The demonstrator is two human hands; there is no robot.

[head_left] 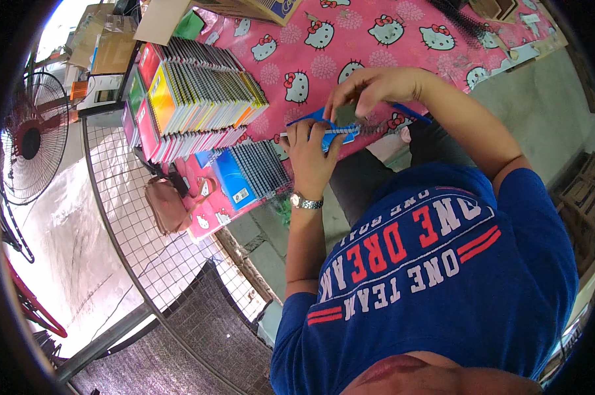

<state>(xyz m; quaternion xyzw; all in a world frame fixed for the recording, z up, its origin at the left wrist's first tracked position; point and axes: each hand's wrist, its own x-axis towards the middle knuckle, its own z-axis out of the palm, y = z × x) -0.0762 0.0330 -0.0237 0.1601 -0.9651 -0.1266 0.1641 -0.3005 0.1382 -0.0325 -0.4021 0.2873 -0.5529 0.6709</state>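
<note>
A blue-covered notebook (333, 140) lies at the table's near edge, its page edges showing as a pale strip. My left hand (310, 146), with a metal watch on the wrist, is closed over its left end. A dark spiral wire coil (374, 130) runs along the notebook's edge and sticks out to the right. Above the notebook, my right hand (378, 91) is bent, with thumb and fingers apart and the fingertips close to the blue cover. Whether those fingertips touch the cover or the wire is unclear. A narrow blue piece (412, 113) shows beneath my right wrist.
Stacked spiral notebooks (198, 99) in several colours stand on the pink patterned tablecloth (284, 56) at left. Nearer lie blue spiral notebooks (244, 172). A brown bag (167, 205) hangs beside the wire mesh (133, 243). More black coils (465, 23) lie far right; a fan (32, 141) stands left.
</note>
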